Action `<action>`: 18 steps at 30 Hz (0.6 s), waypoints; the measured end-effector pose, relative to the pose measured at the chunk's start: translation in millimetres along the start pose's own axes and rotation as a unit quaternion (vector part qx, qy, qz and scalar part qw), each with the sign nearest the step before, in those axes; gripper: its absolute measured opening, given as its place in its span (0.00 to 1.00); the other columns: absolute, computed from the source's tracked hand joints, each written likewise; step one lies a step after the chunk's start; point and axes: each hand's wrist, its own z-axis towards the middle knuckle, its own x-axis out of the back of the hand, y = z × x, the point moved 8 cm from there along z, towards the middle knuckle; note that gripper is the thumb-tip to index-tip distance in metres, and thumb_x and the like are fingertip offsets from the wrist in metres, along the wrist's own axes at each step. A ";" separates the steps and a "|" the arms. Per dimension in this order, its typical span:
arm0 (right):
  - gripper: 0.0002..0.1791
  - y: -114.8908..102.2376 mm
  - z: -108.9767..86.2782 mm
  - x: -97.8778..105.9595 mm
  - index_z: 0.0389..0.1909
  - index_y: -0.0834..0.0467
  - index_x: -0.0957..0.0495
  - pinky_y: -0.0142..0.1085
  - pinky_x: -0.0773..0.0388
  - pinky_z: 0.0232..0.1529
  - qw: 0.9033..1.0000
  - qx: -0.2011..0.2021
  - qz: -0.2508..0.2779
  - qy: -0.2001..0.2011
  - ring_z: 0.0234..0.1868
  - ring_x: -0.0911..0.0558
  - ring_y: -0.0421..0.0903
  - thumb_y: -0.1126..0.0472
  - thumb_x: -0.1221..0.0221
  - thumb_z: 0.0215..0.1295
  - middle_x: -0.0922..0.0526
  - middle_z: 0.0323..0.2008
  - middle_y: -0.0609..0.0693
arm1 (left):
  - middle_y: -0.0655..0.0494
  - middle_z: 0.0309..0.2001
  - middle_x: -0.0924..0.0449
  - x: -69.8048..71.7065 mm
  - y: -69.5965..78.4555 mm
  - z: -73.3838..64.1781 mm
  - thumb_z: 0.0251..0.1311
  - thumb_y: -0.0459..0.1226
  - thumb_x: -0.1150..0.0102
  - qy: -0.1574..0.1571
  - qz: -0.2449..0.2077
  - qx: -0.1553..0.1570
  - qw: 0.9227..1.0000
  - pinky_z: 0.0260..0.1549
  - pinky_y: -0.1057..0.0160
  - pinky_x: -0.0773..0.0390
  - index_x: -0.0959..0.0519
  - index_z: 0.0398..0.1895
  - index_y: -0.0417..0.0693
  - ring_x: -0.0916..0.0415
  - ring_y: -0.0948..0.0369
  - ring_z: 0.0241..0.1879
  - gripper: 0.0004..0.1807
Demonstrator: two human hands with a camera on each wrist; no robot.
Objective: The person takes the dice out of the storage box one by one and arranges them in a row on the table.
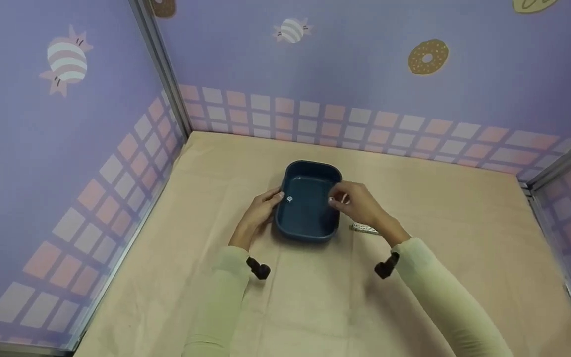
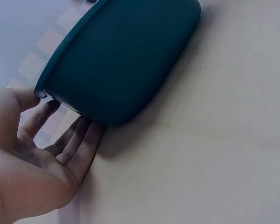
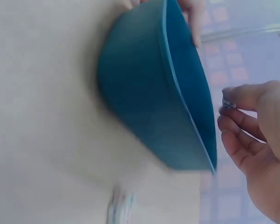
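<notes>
A dark blue rectangular plastic basin point(image 1: 310, 234) with rounded corners stands on the tablecloth. My left hand point(image 1: 261, 210) holds its left side, thumb at the rim and fingers along the outer wall, as the left wrist view shows. Over the basin's right rim, my right hand point(image 1: 357, 203) pinches a small whitish piece with dark markings point(image 3: 228, 103) between thumb and index finger; its kind cannot be told. Another small whitish patterned piece point(image 1: 290, 199) shows inside the basin by the left wall.
A flat, white patterned item with a green edge point(image 1: 364, 228) lies on the beige tablecloth point(image 1: 305, 297) under my right wrist, right of the basin. Purple panels point(image 1: 345, 64) with candy and doughnut prints stand behind and at both sides.
</notes>
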 end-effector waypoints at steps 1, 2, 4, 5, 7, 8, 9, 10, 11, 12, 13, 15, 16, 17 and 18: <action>0.02 3.9 -9.1 5.9 0.41 0.60 0.13 0.43 0.17 0.41 1.000 -0.004 0.004 0.002 0.38 0.16 0.45 0.65 0.32 0.71 0.14 0.37 0.48 | 0.49 0.74 0.26 0.3 0.1 0.1 0.80 0.49 0.44 0.000 0.000 -0.002 1.000 0.69 0.48 0.27 0.31 0.80 0.53 0.26 0.50 0.70 0.30; 0.02 8.8 -18.9 11.2 0.42 0.59 0.13 0.43 0.17 0.42 1.000 -0.009 0.006 0.003 0.39 0.16 0.44 0.64 0.32 0.72 0.14 0.37 0.47 | 0.49 0.74 0.26 0.5 0.1 -0.1 0.80 0.49 0.44 -0.001 -0.001 -0.003 1.000 0.69 0.48 0.27 0.31 0.80 0.53 0.26 0.50 0.70 0.30; 0.03 21.0 -40.1 21.8 0.42 0.58 0.13 0.43 0.16 0.42 1.000 -0.030 0.006 0.007 0.39 0.15 0.44 0.63 0.32 0.72 0.13 0.37 0.46 | 0.48 0.73 0.26 0.4 0.0 -0.4 0.80 0.49 0.44 -0.003 -0.002 -0.004 1.000 0.68 0.47 0.27 0.31 0.80 0.52 0.25 0.50 0.70 0.30; 0.03 28.4 -51.3 26.6 0.43 0.58 0.13 0.43 0.16 0.42 0.999 -0.042 0.007 0.011 0.39 0.15 0.44 0.63 0.32 0.72 0.13 0.37 0.46 | 0.48 0.73 0.25 0.4 -0.2 -0.8 0.80 0.49 0.44 -0.002 -0.002 -0.002 1.000 0.68 0.48 0.26 0.31 0.80 0.53 0.24 0.50 0.69 0.30; 0.04 43.7 -73.8 36.3 0.44 0.59 0.13 0.43 0.15 0.43 0.997 -0.069 0.010 0.019 0.39 0.15 0.45 0.64 0.32 0.72 0.13 0.37 0.46 | 0.49 0.72 0.24 0.3 -1.2 -1.5 0.80 0.50 0.44 -0.004 -0.001 0.000 1.000 0.67 0.48 0.25 0.31 0.80 0.53 0.24 0.50 0.68 0.30; 0.05 51.5 -84.9 41.0 0.44 0.60 0.13 0.43 0.15 0.43 0.996 -0.081 0.012 0.024 0.39 0.15 0.45 0.64 0.31 0.72 0.13 0.38 0.47 | 0.49 0.72 0.24 0.2 -1.8 -1.9 0.80 0.50 0.44 -0.005 -0.002 0.002 1.000 0.66 0.48 0.24 0.31 0.80 0.53 0.23 0.51 0.68 0.30; 0.05 59.5 -95.7 45.7 0.44 0.61 0.13 0.43 0.15 0.44 0.995 -0.094 0.015 0.030 0.40 0.15 0.46 0.65 0.31 0.71 0.12 0.38 0.48 | 0.49 0.72 0.24 0.2 -2.0 -2.3 0.80 0.50 0.44 -0.006 -0.003 0.002 1.000 0.66 0.48 0.24 0.31 0.80 0.53 0.23 0.51 0.67 0.30; 0.05 67.3 -106.0 50.3 0.44 0.61 0.13 0.43 0.15 0.44 0.994 -0.106 0.017 0.036 0.40 0.14 0.47 0.65 0.31 0.71 0.12 0.38 0.49 | 0.49 0.71 0.24 0.3 -2.3 -2.5 0.80 0.50 0.44 -0.007 -0.005 0.003 1.000 0.65 0.48 0.23 0.31 0.80 0.52 0.22 0.51 0.67 0.30; 0.06 75.2 -116.0 54.7 0.44 0.61 0.14 0.42 0.15 0.44 0.992 -0.118 0.019 0.041 0.41 0.14 0.48 0.66 0.30 0.70 0.12 0.38 0.50 | 0.48 0.71 0.23 0.4 -2.5 -2.3 0.80 0.50 0.44 -0.007 -0.006 0.003 1.000 0.64 0.49 0.23 0.31 0.80 0.52 0.22 0.51 0.66 0.30; 0.06 82.8 -125.4 59.1 0.45 0.62 0.14 0.41 0.15 0.44 0.991 -0.128 0.019 0.046 0.41 0.14 0.49 0.67 0.30 0.69 0.12 0.38 0.50 | 0.48 0.71 0.23 0.4 -2.8 -2.0 0.80 0.50 0.44 -0.008 -0.008 0.003 1.000 0.64 0.49 0.22 0.31 0.80 0.52 0.21 0.51 0.66 0.30; 0.06 90.2 -134.0 63.1 0.45 0.62 0.14 0.39 0.15 0.44 0.989 -0.139 0.018 0.049 0.41 0.14 0.50 0.67 0.30 0.69 0.12 0.39 0.51 | 0.49 0.71 0.24 0.6 -2.8 -1.8 0.80 0.50 0.44 -0.007 -0.010 0.004 1.000 0.64 0.49 0.22 0.31 0.80 0.53 0.21 0.51 0.66 0.30; 0.07 103.0 -149.1 70.1 0.45 0.63 0.14 0.35 0.16 0.44 0.986 -0.157 0.013 0.055 0.42 0.15 0.51 0.68 0.30 0.69 0.12 0.39 0.53 | 0.49 0.71 0.24 1.1 -2.7 -1.6 0.80 0.50 0.44 -0.005 -0.013 0.005 1.000 0.63 0.50 0.21 0.31 0.80 0.53 0.21 0.52 0.65 0.31; 0.07 107.9 -155.5 73.4 0.45 0.63 0.14 0.33 0.17 0.43 0.985 -0.166 0.009 0.055 0.42 0.15 0.51 0.68 0.30 0.68 0.12 0.39 0.53 | 0.49 0.72 0.24 1.1 -2.8 -1.1 0.79 0.50 0.43 -0.005 -0.014 0.007 1.000 0.63 0.50 0.22 0.31 0.80 0.54 0.21 0.52 0.65 0.31; 0.08 112.5 -161.5 76.3 0.46 0.64 0.14 0.32 0.18 0.43 0.983 -0.174 0.004 0.056 0.42 0.15 0.52 0.67 0.30 0.69 0.12 0.40 0.53 | 0.49 0.72 0.25 1.1 -3.1 -0.7 0.79 0.51 0.43 -0.006 -0.015 0.008 1.000 0.63 0.51 0.21 0.31 0.80 0.55 0.21 0.52 0.65 0.31; 0.08 115.9 -166.9 79.1 0.46 0.64 0.14 0.31 0.18 0.43 0.982 -0.178 -0.001 0.057 0.43 0.15 0.53 0.67 0.30 0.69 0.12 0.40 0.54 | 0.49 0.72 0.25 0.8 -3.2 -0.5 0.79 0.51 0.44 -0.009 -0.018 0.011 1.000 0.63 0.50 0.21 0.32 0.81 0.56 0.21 0.51 0.66 0.31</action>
